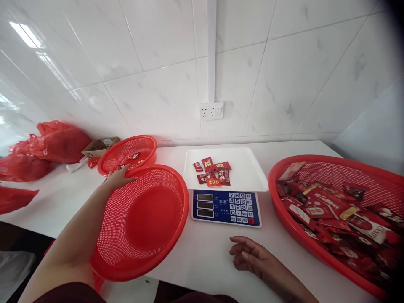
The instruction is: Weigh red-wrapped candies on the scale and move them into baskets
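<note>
My left hand point(121, 179) reaches over the empty red basket point(148, 214) to its far left rim, beside the smaller red basket point(128, 147) that holds a few red packets. What its fingers touch is hard to make out. My right hand point(249, 256), fingers loosely curled and apart, is above the table in front of the scale point(225, 208) and holds nothing. Several red candy packets point(214, 170) lie on the scale's white tray point(249, 168).
At the right stands a large red basket point(277, 198) full of red packets. Red plastic bags point(63, 143) and a small cardboard box point(101, 146) are at the far left. A socket point(211, 110) is on the tiled wall behind the white table point(189, 248).
</note>
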The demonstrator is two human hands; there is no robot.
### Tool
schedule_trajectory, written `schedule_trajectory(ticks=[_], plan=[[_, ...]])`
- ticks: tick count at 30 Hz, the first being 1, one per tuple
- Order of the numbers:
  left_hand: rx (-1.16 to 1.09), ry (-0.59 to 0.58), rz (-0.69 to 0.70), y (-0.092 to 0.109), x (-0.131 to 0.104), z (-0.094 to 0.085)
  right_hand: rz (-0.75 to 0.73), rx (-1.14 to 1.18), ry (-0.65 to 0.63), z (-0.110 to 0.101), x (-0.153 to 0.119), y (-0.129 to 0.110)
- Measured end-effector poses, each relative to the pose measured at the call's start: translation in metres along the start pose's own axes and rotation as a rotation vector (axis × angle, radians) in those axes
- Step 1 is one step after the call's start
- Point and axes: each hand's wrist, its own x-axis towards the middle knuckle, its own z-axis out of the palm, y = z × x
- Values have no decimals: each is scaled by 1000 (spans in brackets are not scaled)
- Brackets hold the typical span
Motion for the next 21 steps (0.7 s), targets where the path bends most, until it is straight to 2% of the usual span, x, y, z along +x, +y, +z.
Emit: schedule_trajectory(ticks=[4,9,12,16,21], plan=[[30,-20,-60,-21,-23,2,-5,17,-8,-2,1,4],[34,-48,-225,-30,-59,1,5,5,-9,-4,3,5],[5,-85,-323,-33,-72,-1,20,-11,-27,-5,3,4],[-3,-113,-352,-28,-77,-5,26,-15,-41,-6,2,4],[7,-150,-343,-8,-74,-10,16,-3,-14,-2,0,1]])
